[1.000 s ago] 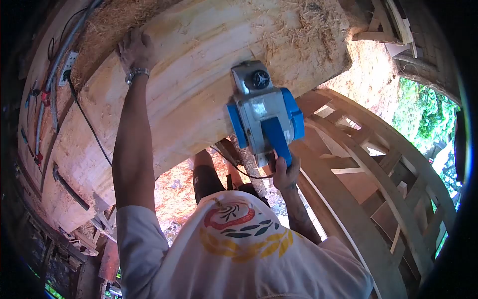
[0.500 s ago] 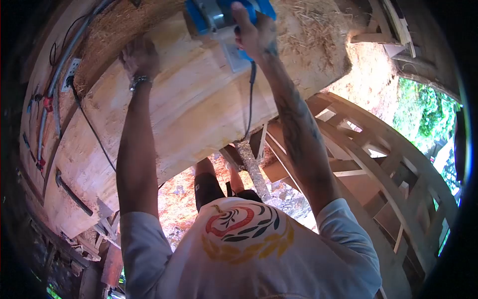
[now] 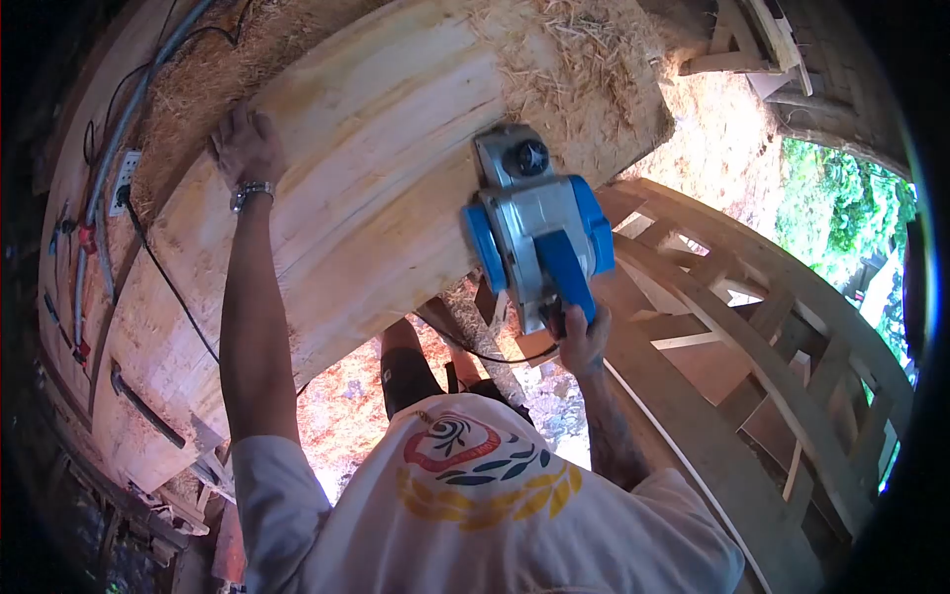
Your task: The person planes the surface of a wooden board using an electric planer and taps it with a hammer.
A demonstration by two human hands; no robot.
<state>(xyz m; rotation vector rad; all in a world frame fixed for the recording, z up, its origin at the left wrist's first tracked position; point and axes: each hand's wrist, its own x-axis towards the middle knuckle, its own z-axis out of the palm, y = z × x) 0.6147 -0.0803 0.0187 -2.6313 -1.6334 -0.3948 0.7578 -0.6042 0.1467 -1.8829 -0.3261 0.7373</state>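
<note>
My right hand [image 3: 584, 339] grips the rear handle of a blue and silver electric planer [image 3: 542, 223]. The planer's front, with its black knob, rests over the near edge of a wide wooden board [image 3: 366, 168], while its rear sticks out past that edge toward my body. A dark cord runs from the planer's back end. My left hand [image 3: 245, 148] lies on the board's far left part, fingers spread, a metal band around the wrist.
Wood shavings [image 3: 594, 69] cover the board's far right end. A power outlet [image 3: 129, 168] with a plugged-in black cord [image 3: 168, 272] sits at left beside a grey hose [image 3: 148, 74]. On the right stands a curved wooden frame [image 3: 732, 307].
The planer, in my right hand, has come back from the board's far side to its near edge. My left hand has shifted slightly left and down.
</note>
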